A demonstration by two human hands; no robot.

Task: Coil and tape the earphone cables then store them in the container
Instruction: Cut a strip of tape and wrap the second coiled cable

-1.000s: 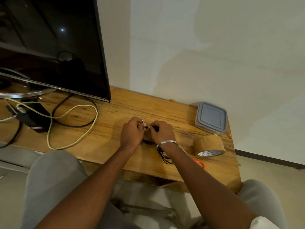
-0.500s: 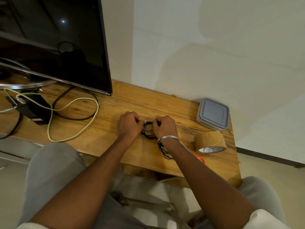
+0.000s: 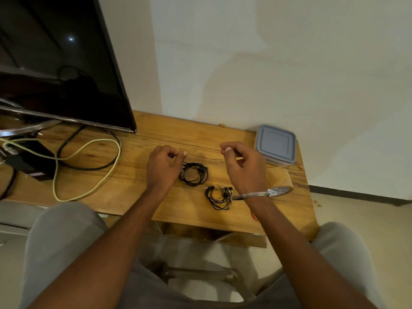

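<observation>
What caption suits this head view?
Curled left hand and right hand near two coiled black earphone cables on a wooden table, closed grey plastic container nearby.

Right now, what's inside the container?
Cannot tell: the grey lid is on the container and hides the inside. The far coil and near coil lie on the table, outside it.

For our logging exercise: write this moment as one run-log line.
far coil, near coil: on table | container: lidded | left hand: curled beside far coil | right hand: raised, curled
</observation>
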